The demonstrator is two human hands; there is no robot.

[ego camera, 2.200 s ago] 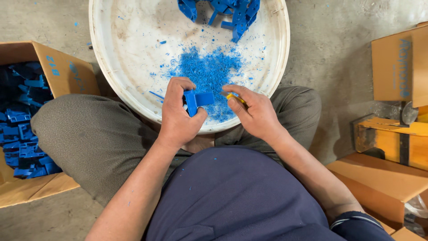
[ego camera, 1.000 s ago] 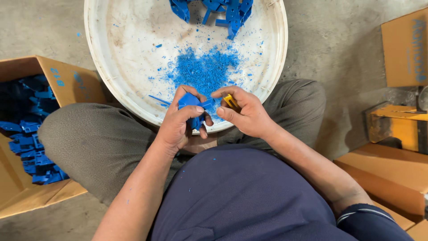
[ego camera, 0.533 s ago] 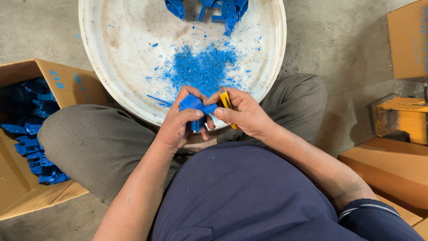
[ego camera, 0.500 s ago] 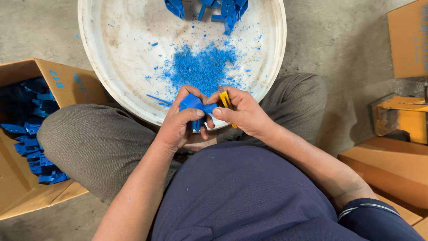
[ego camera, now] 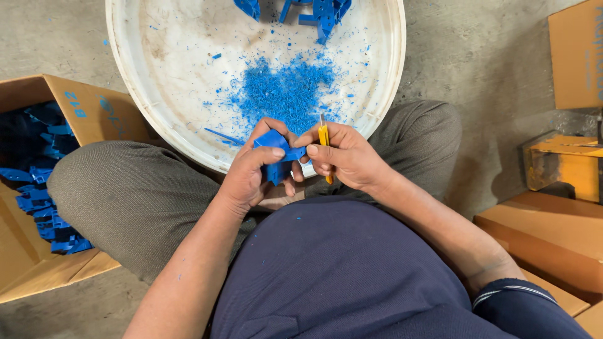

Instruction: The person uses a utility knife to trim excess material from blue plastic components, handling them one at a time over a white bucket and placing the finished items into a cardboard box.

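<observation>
Blue part (ego camera: 276, 154): moulded plastic piece, held at the near rim of the basin (ego camera: 125, 107), over the person's lap. Against half a second ago it sits in much the same spot, turned slightly in the grip; against two seconds ago it is lower and closer to the body. Its long axis runs roughly 1 to 7 o'clock; a short stub points toward 3 o'clock, at the knife.

Left hand (ego camera: 248, 176): clenched around the part, thumb on the upper face, fingers curled under it, forearm coming up from 7 o'clock.

Right hand (ego camera: 348, 157): closed on a yellow knife (ego camera: 324, 141), thumb tip pressed toward the part's stub. Knife stands near upright, blade end at 12 o'clock, handle end showing below the fingers. Wrist bent inward, forearm from 4 o'clock.

Shavings (ego camera: 282, 91): blue heap in the basin, at 12 o'clock of the hands.

Blue pieces (ego camera: 314, 12): untidy pile at the basin's far edge.

Box (ego camera: 38, 276): open cardboard, at 9 o'clock, holding more blue parts (ego camera: 44, 207).

Cartons (ego camera: 553, 232): stacked at 3 to 4 o'clock, on the concrete floor (ego camera: 477, 56).
</observation>
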